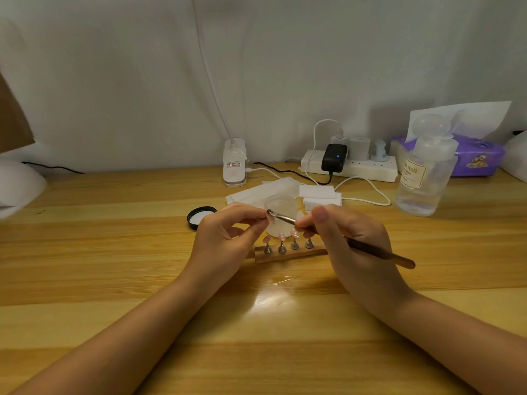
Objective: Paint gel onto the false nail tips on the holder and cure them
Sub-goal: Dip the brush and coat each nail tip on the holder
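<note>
On table [114, 252] | bottle [425, 178] label "NAIL" | right hand [353, 243] grips brush [370, 250]

Both grips pinched: left hand [228, 229], right hand [350, 238], forearms converging.

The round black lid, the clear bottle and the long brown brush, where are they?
Round black lid [201, 217], head view, on its white inside.
Clear bottle [425, 178], head view, on its body.
Long brown brush [379, 253], head view, on its handle.
</note>
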Demonstrator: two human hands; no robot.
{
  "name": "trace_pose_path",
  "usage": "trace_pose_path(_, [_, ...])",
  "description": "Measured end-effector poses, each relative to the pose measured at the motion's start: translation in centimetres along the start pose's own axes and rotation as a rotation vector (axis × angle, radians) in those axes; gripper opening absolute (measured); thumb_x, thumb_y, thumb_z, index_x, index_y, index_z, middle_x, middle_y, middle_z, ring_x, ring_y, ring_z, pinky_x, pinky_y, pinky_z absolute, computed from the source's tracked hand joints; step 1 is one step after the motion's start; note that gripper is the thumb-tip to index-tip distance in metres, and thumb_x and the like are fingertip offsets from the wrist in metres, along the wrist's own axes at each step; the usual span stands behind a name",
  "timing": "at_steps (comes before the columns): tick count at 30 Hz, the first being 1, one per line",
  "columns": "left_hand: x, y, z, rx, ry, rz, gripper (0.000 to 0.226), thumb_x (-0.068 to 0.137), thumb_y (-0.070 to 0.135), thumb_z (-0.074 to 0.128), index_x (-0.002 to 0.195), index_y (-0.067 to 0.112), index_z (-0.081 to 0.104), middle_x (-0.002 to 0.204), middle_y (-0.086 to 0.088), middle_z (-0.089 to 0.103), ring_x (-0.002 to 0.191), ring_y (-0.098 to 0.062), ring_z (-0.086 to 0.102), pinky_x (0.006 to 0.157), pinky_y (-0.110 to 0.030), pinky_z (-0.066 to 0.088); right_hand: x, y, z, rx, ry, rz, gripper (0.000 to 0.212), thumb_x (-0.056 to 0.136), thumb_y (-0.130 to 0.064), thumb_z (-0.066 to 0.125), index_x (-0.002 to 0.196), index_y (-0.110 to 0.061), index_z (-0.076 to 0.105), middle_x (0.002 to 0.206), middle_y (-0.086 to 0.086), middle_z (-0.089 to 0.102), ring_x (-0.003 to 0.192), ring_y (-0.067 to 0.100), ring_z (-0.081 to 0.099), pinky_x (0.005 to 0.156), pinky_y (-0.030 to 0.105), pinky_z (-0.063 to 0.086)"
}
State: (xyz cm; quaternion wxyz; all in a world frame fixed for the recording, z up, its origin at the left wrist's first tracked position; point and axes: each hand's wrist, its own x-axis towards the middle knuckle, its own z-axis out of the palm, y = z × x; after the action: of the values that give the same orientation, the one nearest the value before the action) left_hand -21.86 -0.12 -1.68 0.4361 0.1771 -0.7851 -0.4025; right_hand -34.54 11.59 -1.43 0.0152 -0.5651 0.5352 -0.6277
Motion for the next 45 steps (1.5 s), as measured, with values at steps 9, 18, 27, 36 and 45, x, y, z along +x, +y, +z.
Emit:
trace_pose_path(9, [-0.04, 0.04, -0.10, -0.046, 0.002, -0.004, 0.014, 0.075, 0.010, 0.068, 0.084, 0.020, 0.072, 0.089, 0.004, 0.067, 0.084, -0.008, 0.064, 0.067, -0.018, 0.053, -0.31, -0.07, -0.27, 0.116, 0.100, 0.055, 0.033, 0.091, -0.035, 0.038, 0.073, -0.025, 0.063, 0.074, -0.003, 0.068, 0.065, 0.005, 0.064, 0.063, 0.011, 0.048])
trace_pose_path(18, [-0.12, 0.21, -0.03, -0.096, -0.012, -0.028, 0.013, 0.073, 0.017, 0.068, 0.084, 0.022, 0.071, 0.084, 0.005, 0.070, 0.073, -0.006, 0.067, 0.063, -0.013, 0.052, -0.10, 0.03, -0.15, -0.061, 0.064, -0.098, 0.032, 0.093, -0.033, 0.032, 0.086, -0.024, 0.061, 0.079, -0.012, 0.062, 0.079, -0.002, 0.060, 0.071, 0.009, 0.045])
trace_pose_path(27, [-0.07, 0.26, -0.13, -0.050, -0.024, -0.007, 0.016, 0.074, 0.003, 0.070, 0.085, 0.014, 0.072, 0.085, 0.001, 0.068, 0.078, -0.006, 0.065, 0.064, -0.012, 0.050, -0.61, 0.01, -0.22, -0.009, 0.024, -0.060, 0.037, 0.091, -0.038, 0.031, 0.071, -0.029, 0.061, 0.067, -0.013, 0.061, 0.067, 0.001, 0.061, 0.062, 0.011, 0.046])
trace_pose_path(36, [-0.06, 0.35, -0.06, -0.064, -0.035, -0.006, 0.016, 0.072, 0.006, 0.069, 0.083, 0.018, 0.071, 0.083, 0.000, 0.067, 0.073, -0.005, 0.065, 0.062, -0.012, 0.050, -0.39, 0.45, 0.06, -0.080, 0.004, -0.083, 0.040, 0.091, -0.038, 0.031, 0.076, -0.022, 0.064, 0.074, -0.009, 0.064, 0.075, 0.004, 0.062, 0.070, 0.019, 0.049])
trace_pose_path(45, [-0.10, 0.46, -0.04, -0.053, -0.042, 0.000, 0.015, 0.074, 0.003, 0.069, 0.084, 0.014, 0.071, 0.083, -0.001, 0.066, 0.071, -0.005, 0.064, 0.061, -0.012, 0.049, -0.13, 0.85, 0.24, -0.134, -0.010, -0.143, 0.041, 0.094, -0.041, 0.028, 0.083, -0.020, 0.061, 0.076, -0.005, 0.062, 0.077, 0.003, 0.057, 0.070, 0.015, 0.044])
